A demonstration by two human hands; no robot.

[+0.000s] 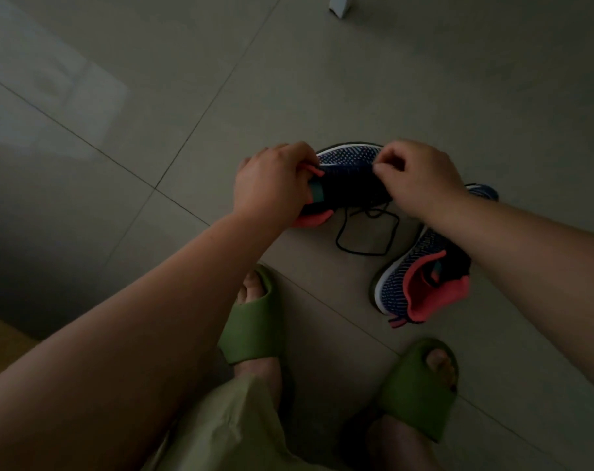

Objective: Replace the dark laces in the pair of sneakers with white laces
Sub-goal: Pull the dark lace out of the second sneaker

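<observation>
A navy knit sneaker (348, 175) with a coral lining is held up over the tiled floor. My left hand (271, 185) grips its heel end at the coral collar. My right hand (421, 178) pinches something at the lacing area with curled fingers; the exact spot is hidden by the fingers. A dark lace (366, 232) hangs from this shoe in loose loops down to the floor. The second sneaker (421, 283) of the pair lies on the floor to the right, partly under my right forearm. No white laces are in view.
My two feet in green slides (254, 321) (417, 385) stand on the grey tiled floor (186, 96) just below the shoes. A white object (339, 3) pokes in at the top edge. A wooden surface shows at the far left edge.
</observation>
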